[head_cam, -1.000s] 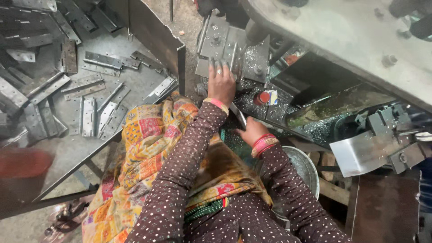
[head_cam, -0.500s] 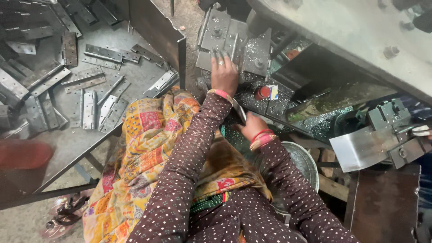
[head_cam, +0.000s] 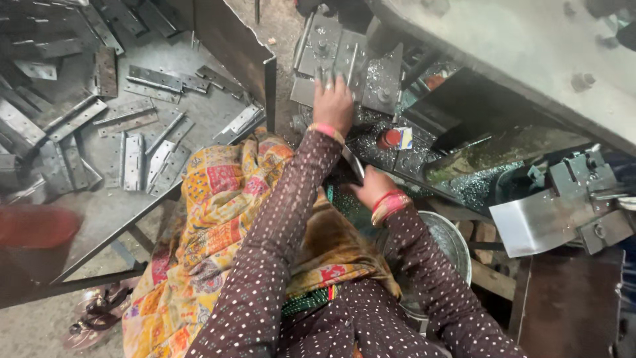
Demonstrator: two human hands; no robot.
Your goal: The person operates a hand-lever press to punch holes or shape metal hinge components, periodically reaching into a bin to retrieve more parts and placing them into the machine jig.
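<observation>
Left hand (head_cam: pixel 333 104) stretched forward, fingers spread flat on grey metal plate (head_cam: pixel 344 59) of press fixture. Right hand (head_cam: pixel 372 187) low by lap, fingers curled round thin metal strip (head_cam: pixel 353 163), grip partly hidden so possibly loose. Steel bowl (head_cam: pixel 452 240) just beside right wrist. Loose hinge plates (head_cam: pixel 136 159) scattered far left.

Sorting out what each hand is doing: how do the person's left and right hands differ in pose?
The left hand is stretched forward, flat on the grey metal fixture; the right hand sits drawn back nearer the body, holding a thin metal strip. The left arm is extended, the right bent. Both wrists wear pink bangles.
</observation>
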